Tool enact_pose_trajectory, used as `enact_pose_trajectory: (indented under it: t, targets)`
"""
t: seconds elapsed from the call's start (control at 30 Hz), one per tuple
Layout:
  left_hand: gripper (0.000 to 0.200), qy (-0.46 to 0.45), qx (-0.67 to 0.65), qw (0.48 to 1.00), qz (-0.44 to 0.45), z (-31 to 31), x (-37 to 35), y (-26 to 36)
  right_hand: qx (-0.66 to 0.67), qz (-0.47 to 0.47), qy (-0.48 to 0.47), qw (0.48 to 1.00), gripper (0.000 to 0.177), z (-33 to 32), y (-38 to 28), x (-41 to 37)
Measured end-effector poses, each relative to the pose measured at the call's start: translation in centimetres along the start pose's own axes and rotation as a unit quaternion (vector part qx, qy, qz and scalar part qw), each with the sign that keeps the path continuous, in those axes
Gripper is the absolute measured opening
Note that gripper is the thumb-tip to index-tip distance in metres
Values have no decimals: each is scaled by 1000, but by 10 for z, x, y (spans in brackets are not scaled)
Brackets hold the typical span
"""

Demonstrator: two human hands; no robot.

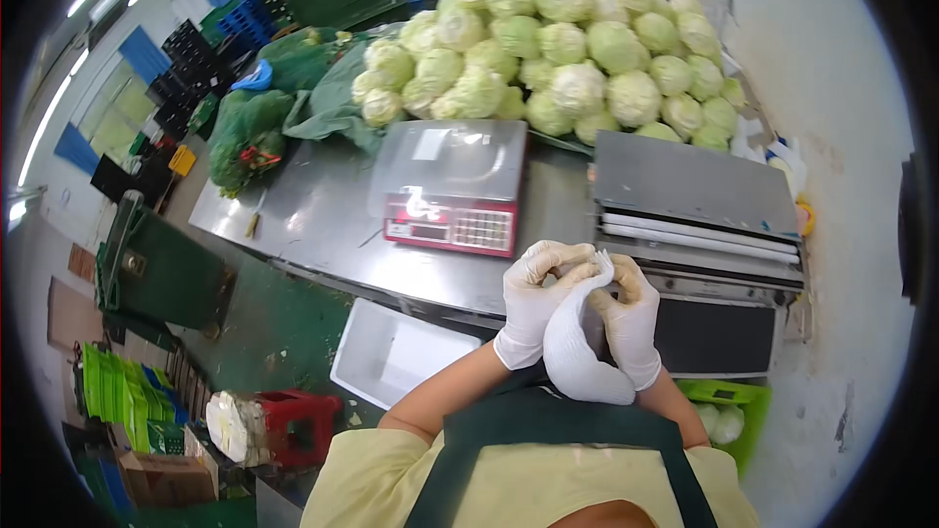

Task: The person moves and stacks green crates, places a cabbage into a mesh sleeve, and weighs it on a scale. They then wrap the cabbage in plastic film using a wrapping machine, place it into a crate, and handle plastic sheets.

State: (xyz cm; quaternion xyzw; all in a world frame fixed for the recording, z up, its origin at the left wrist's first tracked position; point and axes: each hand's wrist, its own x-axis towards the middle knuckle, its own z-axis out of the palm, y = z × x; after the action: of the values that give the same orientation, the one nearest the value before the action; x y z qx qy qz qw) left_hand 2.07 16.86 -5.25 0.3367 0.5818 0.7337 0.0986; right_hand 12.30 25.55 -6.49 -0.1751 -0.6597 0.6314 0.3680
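Both hands wear whitish gloves and are raised in front of my chest. Between them hangs a white foam net sleeve (579,352), its ribbed body curving down toward the apron. My left hand (533,298) pinches the sleeve's upper edge from the left side. Opposite it, my right hand (631,318) grips the same top end, fingers bent inward. The fingertips of both hands meet near the sleeve's mouth, where they partly hide it. Just beyond the hands lie a red and silver weighing scale (455,186) and a wrapping machine (696,196) with a white film roll.
A large heap of cabbages (562,49) covers the back of the steel table (323,205). Green net bags (245,132) lie at its left. Below are a white bin (396,347) and a light green crate (758,430) holding cabbages. A red stool (298,425) stands lower left; a wall is close right.
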Motion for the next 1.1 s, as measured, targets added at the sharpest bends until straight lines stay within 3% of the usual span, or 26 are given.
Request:
enact_pose_trajectory:
  t: [0.07,0.17,0.23,0.33,0.37,0.4,0.43,0.47,0.5,0.57,0.7,0.77,0.8,0.93,1.0,1.07,1.1]
  targets:
    - [26,10,8,999,37,-38,8,-4,46,37,13,998,27,37,6,4]
    - [17,19,67,991,113,-81,22,-13,-61,-52,-30,996,23,73,18,16]
    - [12,18,81,989,122,-101,28,-18,-84,-45,-67,993,21,86,26,23]
    - [6,2,1,1000,1,-129,31,-18,-47,-25,-112,992,18,104,39,36]
    - [6,21,-48,992,-114,-139,33,-28,-28,-12,-118,993,18,106,35,41]
    - [9,18,-27,993,-117,-151,38,-37,-29,26,-117,992,12,108,26,44]
    - [15,17,-134,981,-139,-159,42,-59,135,201,-99,965,11,112,15,49]
    - [22,-12,-279,938,-205,-156,47,-44,176,228,-64,956,8,112,20,52]
    - [27,-50,-387,895,-218,-160,48,-49,181,216,-92,955,7,106,30,56]
    - [27,-38,-454,845,-279,-154,44,-47,199,183,-155,950,8,100,51,65]
    - [26,-217,-332,821,-410,-141,40,-28,266,245,-195,912,13,80,53,71]
    - [26,-340,-264,800,-419,-166,42,-67,408,322,-188,833,13,71,35,68]
    - [23,-319,-223,825,-410,-168,42,-72,395,329,-196,835,14,65,30,67]
    - [15,-215,-394,857,-255,-134,60,-52,391,388,-261,793,35,54,48,48]
    - [17,-185,-405,855,-267,-125,55,-60,433,294,-374,765,37,41,75,51]
    - [20,-184,-411,861,-236,-113,49,-68,345,442,-338,756,33,45,71,62]
    - [22,-159,-397,863,-269,-108,48,-65,35,218,-425,878,26,34,24,78]
